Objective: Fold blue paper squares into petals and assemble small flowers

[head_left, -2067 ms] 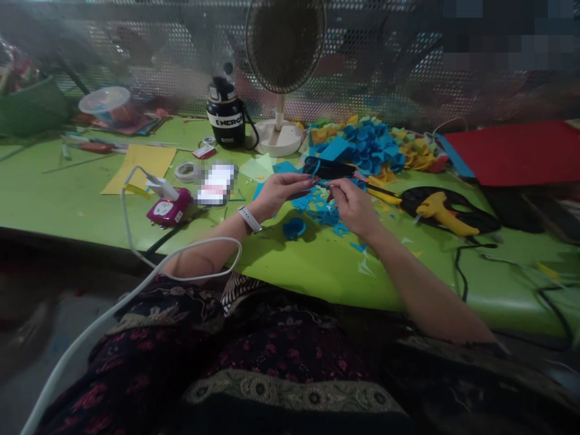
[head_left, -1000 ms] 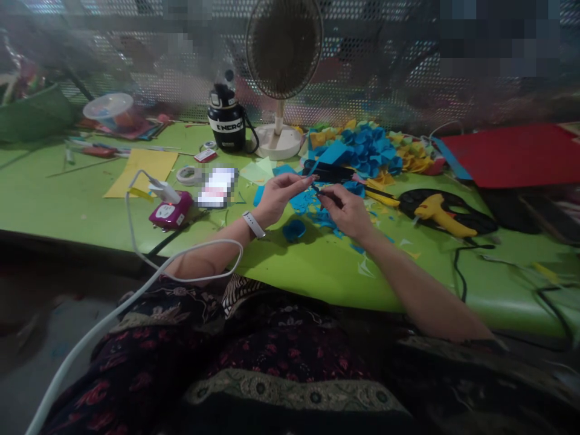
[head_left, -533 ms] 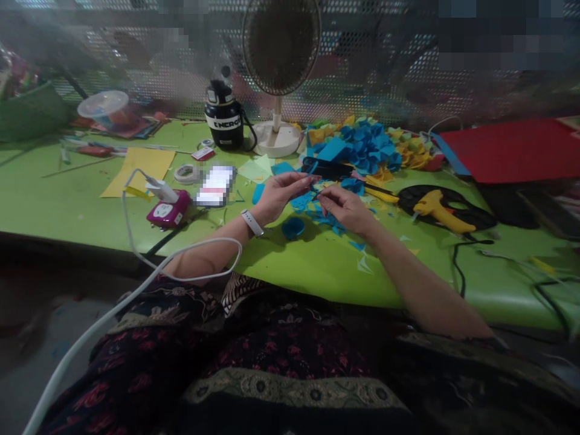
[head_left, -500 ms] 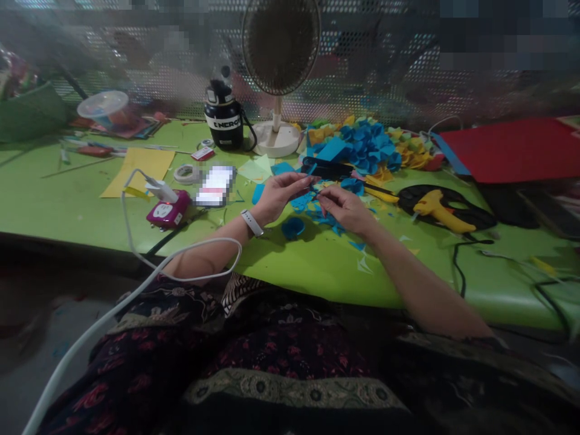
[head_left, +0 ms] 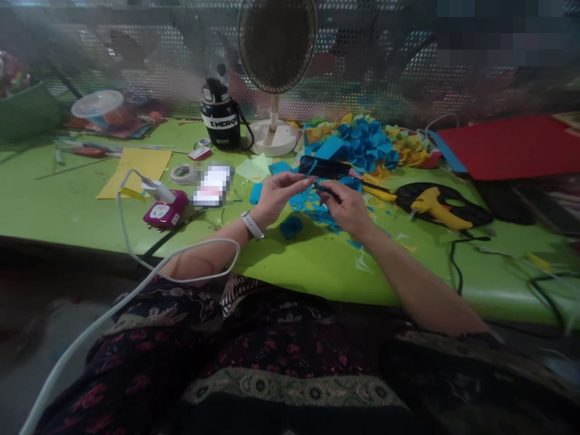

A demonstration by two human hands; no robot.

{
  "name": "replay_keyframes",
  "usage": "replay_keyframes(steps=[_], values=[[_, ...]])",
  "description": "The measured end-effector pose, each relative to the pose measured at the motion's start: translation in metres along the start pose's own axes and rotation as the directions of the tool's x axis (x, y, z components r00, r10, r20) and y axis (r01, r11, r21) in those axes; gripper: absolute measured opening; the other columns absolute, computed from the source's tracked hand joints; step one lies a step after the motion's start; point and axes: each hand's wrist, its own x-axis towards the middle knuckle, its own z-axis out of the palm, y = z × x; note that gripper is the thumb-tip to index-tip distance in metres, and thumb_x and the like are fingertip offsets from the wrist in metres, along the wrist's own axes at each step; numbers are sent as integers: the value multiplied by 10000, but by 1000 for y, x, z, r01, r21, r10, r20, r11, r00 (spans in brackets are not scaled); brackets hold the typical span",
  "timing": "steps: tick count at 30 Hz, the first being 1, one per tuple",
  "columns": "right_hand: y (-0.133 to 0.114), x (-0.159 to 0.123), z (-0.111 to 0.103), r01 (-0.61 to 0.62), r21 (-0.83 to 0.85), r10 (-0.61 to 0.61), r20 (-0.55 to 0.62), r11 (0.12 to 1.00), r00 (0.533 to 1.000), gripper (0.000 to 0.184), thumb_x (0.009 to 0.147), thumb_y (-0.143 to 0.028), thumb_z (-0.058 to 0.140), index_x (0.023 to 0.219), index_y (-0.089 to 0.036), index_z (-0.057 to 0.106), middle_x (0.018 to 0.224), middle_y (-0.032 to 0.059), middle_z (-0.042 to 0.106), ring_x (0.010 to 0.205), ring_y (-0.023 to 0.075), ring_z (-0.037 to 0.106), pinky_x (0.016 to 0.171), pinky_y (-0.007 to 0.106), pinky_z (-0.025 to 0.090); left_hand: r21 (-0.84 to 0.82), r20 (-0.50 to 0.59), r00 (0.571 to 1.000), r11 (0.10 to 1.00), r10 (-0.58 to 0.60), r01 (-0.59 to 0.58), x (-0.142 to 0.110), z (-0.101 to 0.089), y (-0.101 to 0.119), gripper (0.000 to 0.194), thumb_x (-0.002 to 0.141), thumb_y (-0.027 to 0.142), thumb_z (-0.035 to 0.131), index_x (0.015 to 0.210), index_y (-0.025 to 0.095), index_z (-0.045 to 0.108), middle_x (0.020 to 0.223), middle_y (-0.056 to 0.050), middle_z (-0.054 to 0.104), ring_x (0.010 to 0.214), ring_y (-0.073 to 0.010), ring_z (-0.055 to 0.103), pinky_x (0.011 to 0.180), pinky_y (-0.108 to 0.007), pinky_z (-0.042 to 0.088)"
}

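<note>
Above the middle of the green table [head_left: 272, 260], my left hand [head_left: 277, 194] is closed in a pinch on a narrow blue paper strip [head_left: 312, 166], whose end sticks up past the fingertips. My right hand [head_left: 348, 208] meets it there, its fingers curled and pinched on the blue paper too; most of that paper is hidden by the fingers. Just below the hands lies a round blue paper flower [head_left: 290, 226]. Blue paper scraps [head_left: 324, 216] are strewn under and between the hands.
A heap of blue paper flowers [head_left: 369, 144] lies behind my hands. To the right are a yellow glue gun [head_left: 437, 208] on a black palette and red sheets [head_left: 516, 148]. Leftward are a phone [head_left: 212, 185], a purple socket adapter [head_left: 165, 211] with a looping white cable, a black bottle [head_left: 220, 124] and a fan [head_left: 274, 139].
My right fingers have curled in closer to the left fingertips, and the reddish thing seen under them before no longer shows. The whole view has shifted slightly.
</note>
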Motion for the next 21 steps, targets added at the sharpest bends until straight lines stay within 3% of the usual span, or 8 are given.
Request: replay_keyframes(steps=[6,12,17,21], values=[[-1,0,-6,-55,63,49,97,996,994,395,968,-537,516,1115,-231,717,899,58,723,775,217,655,733,381,534,16,41,999,1000,-15,14,-4,3,9,218,739,345,859,848,186,755,1032,-58,783,1115,-208,693,1022,-365,521],[-5,-1,-7,-122,145,88,218,982,972,414,948,-575,526,961,-201,704,714,14,618,614,160,544,602,318,457,15,61,998,999,27,-28,-3,0,7,249,701,385,881,814,200,760,930,-35,787,971,-172,716,953,-340,541],[-11,-5,0,-99,157,93,45,983,995,433,864,-596,657,1075,-219,672,784,13,639,621,155,530,597,317,456,26,24,997,997,72,-73,-2,-1,3,276,679,415,893,716,193,733,827,-15,767,883,-157,714,891,-322,545],[-12,-6,0,-91,177,94,-7,980,996,376,946,-591,555,1033,-240,655,764,13,652,631,164,583,632,330,482,63,24,996,994,90,-92,-2,-1,2,301,654,431,907,736,190,746,803,-8,759,826,-141,703,856,-303,541]])
